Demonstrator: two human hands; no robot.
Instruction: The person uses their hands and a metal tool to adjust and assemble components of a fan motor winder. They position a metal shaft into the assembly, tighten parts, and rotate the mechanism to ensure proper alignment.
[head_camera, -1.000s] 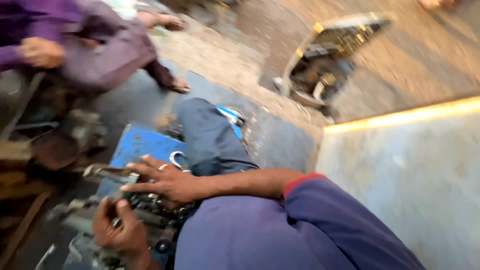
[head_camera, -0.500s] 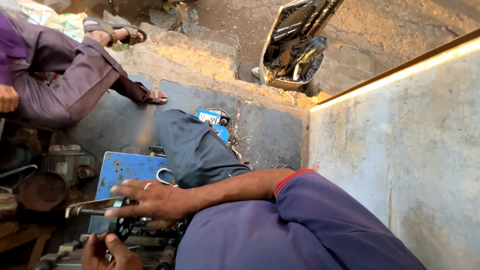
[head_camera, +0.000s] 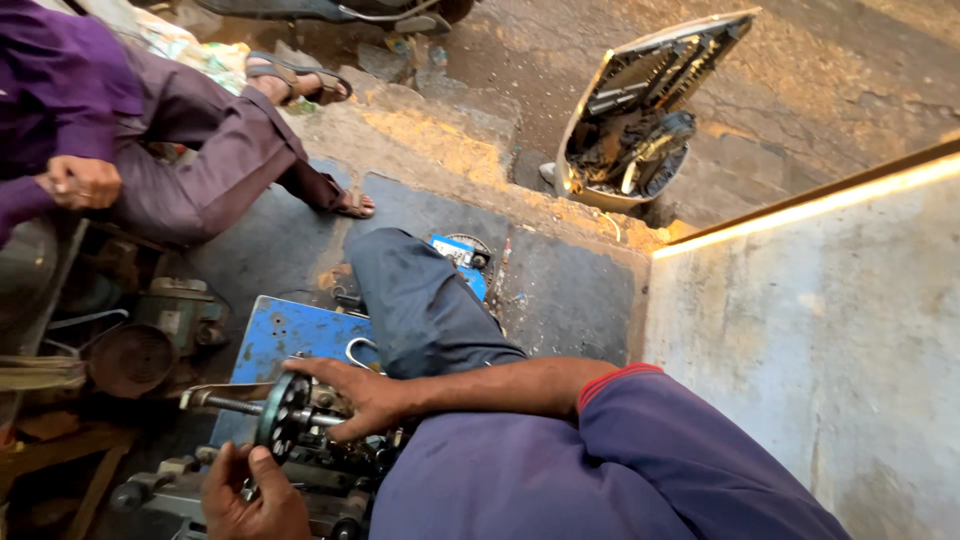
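A greasy metal machine part (head_camera: 310, 440) lies low in front of me, with a dark toothed wheel (head_camera: 280, 412) on a steel shaft (head_camera: 215, 402) sticking out to the left. My right hand (head_camera: 358, 395) rests on top of the part just right of the wheel, fingers spread over it. My left hand (head_camera: 248, 495) is below the wheel, its fingers curled against the wheel's lower edge. A blue metal plate (head_camera: 290, 340) sits behind the part. My knee in dark trousers (head_camera: 425, 305) rises beside it.
Another person in purple clothes (head_camera: 170, 140) sits at the upper left, sandalled feet on the concrete step. A rusty motor (head_camera: 150, 335) stands left. A broken metal casing (head_camera: 640, 120) leans at the back. A plastered wall (head_camera: 820, 350) fills the right.
The view has steadied and tilted up. My right hand has closed down onto the part beside the wheel, and my left hand has risen to the wheel's lower edge.
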